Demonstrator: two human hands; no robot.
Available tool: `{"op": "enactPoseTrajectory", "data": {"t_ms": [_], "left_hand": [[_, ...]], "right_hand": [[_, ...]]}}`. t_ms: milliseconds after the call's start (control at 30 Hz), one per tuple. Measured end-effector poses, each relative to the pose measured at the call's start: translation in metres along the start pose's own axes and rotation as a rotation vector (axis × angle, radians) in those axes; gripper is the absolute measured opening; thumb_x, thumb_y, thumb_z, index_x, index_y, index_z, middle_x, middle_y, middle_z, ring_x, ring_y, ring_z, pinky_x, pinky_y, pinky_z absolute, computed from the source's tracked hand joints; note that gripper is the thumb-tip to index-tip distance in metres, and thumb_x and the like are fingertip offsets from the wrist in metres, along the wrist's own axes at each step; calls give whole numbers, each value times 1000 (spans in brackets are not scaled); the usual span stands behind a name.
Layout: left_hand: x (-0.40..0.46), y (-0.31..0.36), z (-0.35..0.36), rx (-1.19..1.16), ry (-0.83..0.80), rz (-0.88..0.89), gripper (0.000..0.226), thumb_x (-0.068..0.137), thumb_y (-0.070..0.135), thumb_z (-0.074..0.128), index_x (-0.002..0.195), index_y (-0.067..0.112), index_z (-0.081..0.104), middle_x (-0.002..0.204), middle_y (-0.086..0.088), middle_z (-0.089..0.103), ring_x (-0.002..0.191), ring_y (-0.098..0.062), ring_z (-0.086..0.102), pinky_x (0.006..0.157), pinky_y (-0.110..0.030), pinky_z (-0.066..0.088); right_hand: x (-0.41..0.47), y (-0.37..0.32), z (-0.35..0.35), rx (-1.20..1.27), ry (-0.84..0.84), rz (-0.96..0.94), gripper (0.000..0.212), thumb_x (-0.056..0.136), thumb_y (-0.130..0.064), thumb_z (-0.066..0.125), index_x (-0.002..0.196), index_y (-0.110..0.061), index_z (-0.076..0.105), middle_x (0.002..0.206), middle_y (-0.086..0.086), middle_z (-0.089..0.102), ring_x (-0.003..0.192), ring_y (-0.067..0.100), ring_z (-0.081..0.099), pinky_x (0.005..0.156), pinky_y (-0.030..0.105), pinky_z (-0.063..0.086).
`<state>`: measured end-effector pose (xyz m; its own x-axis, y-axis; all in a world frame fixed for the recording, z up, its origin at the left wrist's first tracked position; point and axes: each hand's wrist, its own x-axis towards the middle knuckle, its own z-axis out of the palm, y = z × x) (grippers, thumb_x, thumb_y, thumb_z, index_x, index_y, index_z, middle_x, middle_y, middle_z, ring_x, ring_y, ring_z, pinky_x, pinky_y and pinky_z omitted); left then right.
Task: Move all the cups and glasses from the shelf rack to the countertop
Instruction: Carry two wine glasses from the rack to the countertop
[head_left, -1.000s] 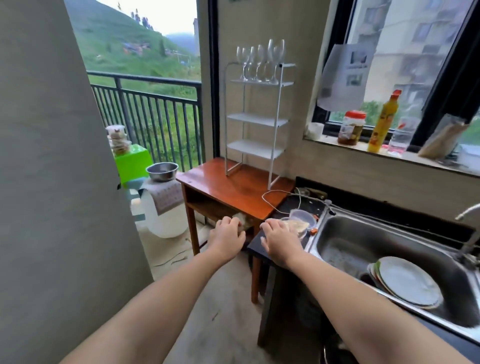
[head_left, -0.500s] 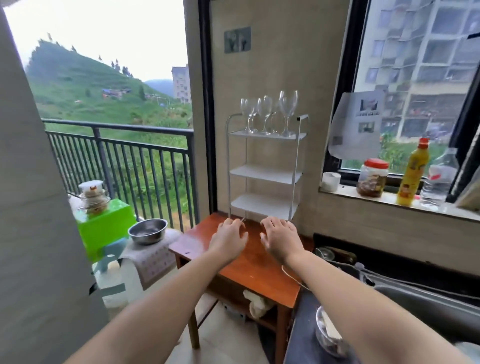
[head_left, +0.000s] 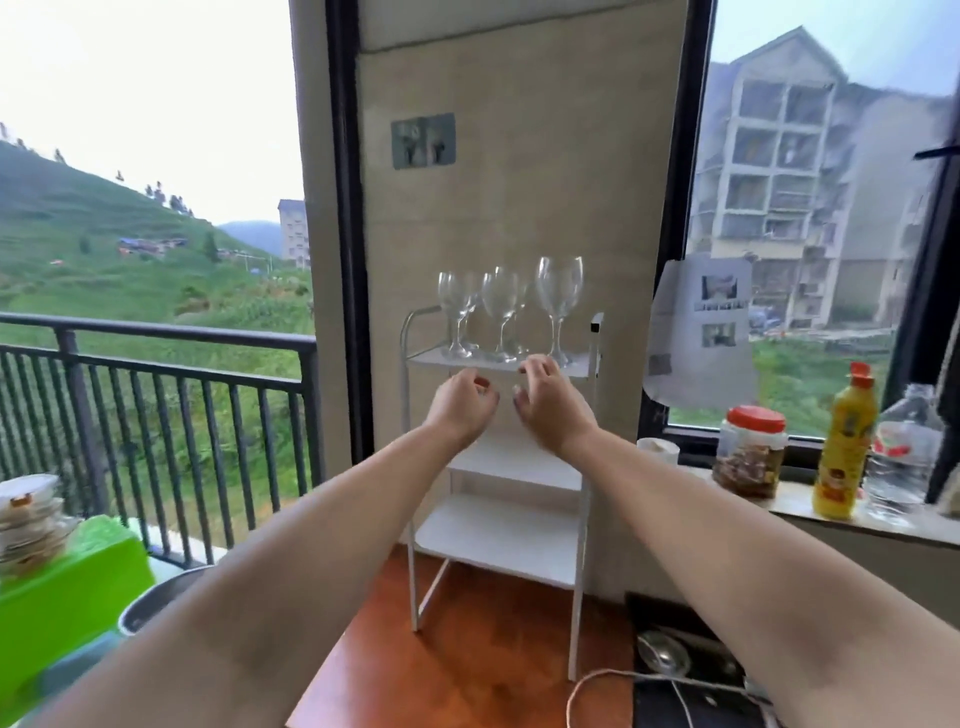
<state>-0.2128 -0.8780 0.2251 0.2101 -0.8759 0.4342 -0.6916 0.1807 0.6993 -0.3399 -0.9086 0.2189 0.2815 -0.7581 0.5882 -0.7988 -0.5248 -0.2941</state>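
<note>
A white three-tier shelf rack (head_left: 498, 540) stands on a reddish wooden table (head_left: 467, 665) against the wall. On its top tier stand several clear wine glasses: one at the left (head_left: 453, 296), one in the middle (head_left: 500, 299), a taller one at the right (head_left: 560, 286), with more behind them. My left hand (head_left: 460, 402) hovers just below the top tier's front edge, fingers curled and apart, holding nothing. My right hand (head_left: 550, 397) is beside it, fingertips at the shelf edge near the right glass's foot, also holding nothing.
A windowsill at the right carries a small white cup (head_left: 657, 449), a red-lidded jar (head_left: 750, 452), a yellow bottle (head_left: 844, 447) and a water bottle (head_left: 904, 457). A dark countertop with a cable (head_left: 675, 680) lies lower right. A green box (head_left: 62, 587) and balcony railing (head_left: 156, 338) are at the left.
My view has tilted up from the sink and table to the rack. Both hands have risen from table height to just under the top shelf.
</note>
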Motion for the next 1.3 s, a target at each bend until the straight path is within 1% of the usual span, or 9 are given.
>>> {"op": "enactPoseTrajectory", "data": {"t_ms": [200, 367, 467, 633, 733, 867, 1100, 1233, 1300], "left_hand": [[94, 13, 1, -361, -11, -96, 29, 88, 6, 43, 98, -8, 66, 84, -20, 62, 79, -31, 60, 84, -43, 54], [137, 9, 21, -570, -194, -243, 16, 93, 6, 44, 102, 7, 57, 75, -7, 60, 50, -15, 58, 42, -23, 51], [157, 0, 29, -601, -269, -275, 25, 95, 6, 45, 114, -3, 58, 67, -7, 57, 40, -14, 58, 45, -26, 53], [172, -9, 31, -596, -338, -250, 16, 90, -1, 44, 83, 5, 57, 55, -8, 58, 40, -18, 57, 32, -16, 43], [176, -8, 34, -541, -379, -180, 10, 92, 4, 47, 91, 8, 57, 64, -7, 51, 48, -18, 51, 31, -12, 37], [173, -8, 41, -537, -363, -112, 19, 93, 3, 46, 104, -2, 61, 72, -8, 59, 48, -15, 51, 30, -13, 31], [145, 11, 36, -640, -203, 62, 26, 96, 10, 47, 100, -7, 66, 65, -5, 59, 48, -17, 48, 45, -21, 41], [114, 30, 36, -718, -221, 89, 30, 98, 16, 48, 95, -7, 67, 80, -15, 69, 37, -8, 48, 48, -26, 47], [93, 41, 39, -732, -264, 128, 29, 98, 17, 49, 94, -6, 67, 75, -11, 66, 27, -1, 46, 41, -22, 42]], "right_hand": [[82, 8, -9, 403, 240, 422, 42, 92, -2, 42, 133, 6, 39, 136, 21, 42, 112, 37, 53, 97, 32, 42], [124, 29, -1, 771, 232, 760, 45, 90, 2, 38, 135, 0, 38, 127, 17, 53, 63, 25, 67, 66, 43, 62], [136, 33, 10, 906, 199, 827, 44, 92, 1, 36, 135, -3, 45, 104, 11, 63, 62, 20, 68, 65, 45, 62], [136, 31, 19, 852, 244, 827, 33, 96, -3, 37, 128, -6, 47, 105, 11, 59, 60, 20, 68, 48, 36, 58], [135, 28, 19, 800, 269, 817, 31, 99, -7, 34, 127, -6, 46, 104, 14, 58, 46, 18, 66, 38, 29, 53], [125, 17, 18, 679, 316, 730, 19, 99, -16, 37, 110, -9, 52, 101, 14, 61, 63, 26, 70, 61, 48, 61], [88, -5, -16, 681, 453, 663, 15, 101, -17, 38, 107, -9, 49, 90, 12, 56, 45, 15, 62, 35, 23, 49], [49, -13, -36, 594, 511, 684, 23, 100, -19, 42, 111, -2, 53, 93, 14, 59, 50, 19, 63, 37, 28, 53], [26, -15, -47, 533, 531, 696, 22, 100, -20, 43, 104, -1, 53, 97, 19, 63, 59, 27, 66, 53, 41, 60]]}}
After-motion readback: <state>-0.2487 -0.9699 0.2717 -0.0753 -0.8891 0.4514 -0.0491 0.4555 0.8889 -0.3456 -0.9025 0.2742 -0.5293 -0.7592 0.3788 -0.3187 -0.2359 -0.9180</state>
